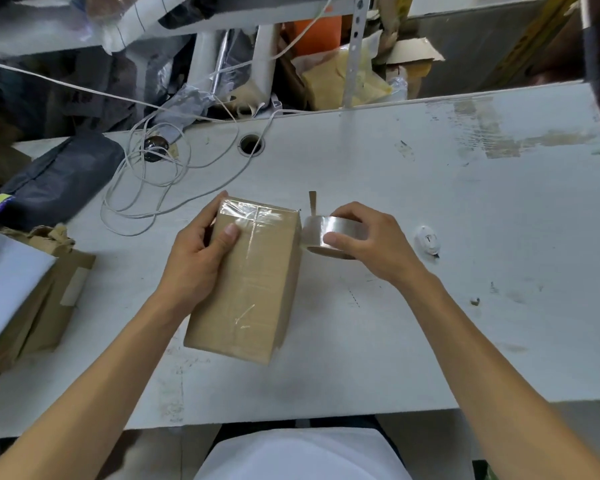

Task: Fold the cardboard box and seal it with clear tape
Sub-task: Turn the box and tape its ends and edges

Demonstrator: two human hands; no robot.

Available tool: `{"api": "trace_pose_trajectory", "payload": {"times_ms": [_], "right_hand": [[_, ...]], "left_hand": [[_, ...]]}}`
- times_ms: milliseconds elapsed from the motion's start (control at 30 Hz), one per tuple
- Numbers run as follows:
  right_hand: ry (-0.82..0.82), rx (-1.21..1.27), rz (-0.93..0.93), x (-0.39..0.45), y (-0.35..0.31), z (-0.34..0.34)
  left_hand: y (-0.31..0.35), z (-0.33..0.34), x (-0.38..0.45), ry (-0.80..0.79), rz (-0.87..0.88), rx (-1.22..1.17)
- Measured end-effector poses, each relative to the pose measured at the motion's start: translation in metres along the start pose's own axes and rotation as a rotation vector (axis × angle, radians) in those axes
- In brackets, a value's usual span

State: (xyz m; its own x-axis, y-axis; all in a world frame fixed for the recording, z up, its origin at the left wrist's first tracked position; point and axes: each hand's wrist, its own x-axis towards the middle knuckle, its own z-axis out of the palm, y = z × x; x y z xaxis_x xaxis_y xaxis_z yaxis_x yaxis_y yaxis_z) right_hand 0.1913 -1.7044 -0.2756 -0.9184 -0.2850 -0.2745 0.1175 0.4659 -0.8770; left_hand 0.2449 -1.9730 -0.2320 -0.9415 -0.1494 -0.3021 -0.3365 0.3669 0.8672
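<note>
Two hands at work over white table [430, 209]. Cardboard box [253, 289] sits near the table's front-centre, closed, clear tape already glossy along its top seam and over the far end. Long axis runs away from the person, far end tipped slightly right. Left hand [194, 261] grips the box's left side, thumb pressed on top. Right hand [368, 244] grasps the tape roll [321, 237], fingers curled round it, roll touching the box's far right corner. Judged step: sealing, well along. Next move likely calls for drawing tape across the far end, box steadied, then cutting.
</note>
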Motion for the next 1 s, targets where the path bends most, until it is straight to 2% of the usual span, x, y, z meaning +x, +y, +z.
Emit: {"api": "trace_pose_trajectory", "payload": {"times_ms": [67, 133, 233, 300, 400, 533, 667, 833, 933, 1000], "right_hand": [[0.039, -0.001, -0.023, -0.004, 0.016, -0.014], [0.180, -0.021, -0.007, -0.006, 0.039, -0.032], [0.458, -0.158, 0.137, -0.011, 0.083, -0.066], [0.544, -0.274, 0.274, -0.014, 0.111, -0.081], [0.462, -0.381, 0.371, -0.018, 0.137, -0.082], [0.412, -0.402, 0.303, -0.014, 0.140, -0.078], [0.245, -0.421, 0.202, -0.009, 0.136, -0.078], [0.066, -0.525, 0.191, -0.006, 0.130, -0.084], [0.051, -0.562, 0.252, -0.008, 0.116, -0.086], [0.076, -0.491, 0.255, -0.011, 0.096, -0.084]], "left_hand": [[0.002, 0.003, 0.000, 0.012, 0.001, -0.001], [0.003, 0.005, -0.001, 0.016, 0.004, 0.003], [-0.002, 0.004, 0.000, 0.032, 0.004, -0.009], [-0.004, 0.004, 0.000, 0.037, 0.011, -0.018], [-0.005, 0.005, 0.000, 0.038, 0.025, -0.028], [-0.006, 0.007, 0.001, 0.043, 0.054, -0.015], [-0.009, 0.005, 0.003, 0.031, 0.070, -0.008], [-0.011, 0.001, 0.003, 0.020, 0.076, -0.017], [-0.011, 0.000, 0.003, 0.011, 0.078, -0.008], [-0.010, 0.000, 0.002, 0.010, 0.073, -0.006]]}}
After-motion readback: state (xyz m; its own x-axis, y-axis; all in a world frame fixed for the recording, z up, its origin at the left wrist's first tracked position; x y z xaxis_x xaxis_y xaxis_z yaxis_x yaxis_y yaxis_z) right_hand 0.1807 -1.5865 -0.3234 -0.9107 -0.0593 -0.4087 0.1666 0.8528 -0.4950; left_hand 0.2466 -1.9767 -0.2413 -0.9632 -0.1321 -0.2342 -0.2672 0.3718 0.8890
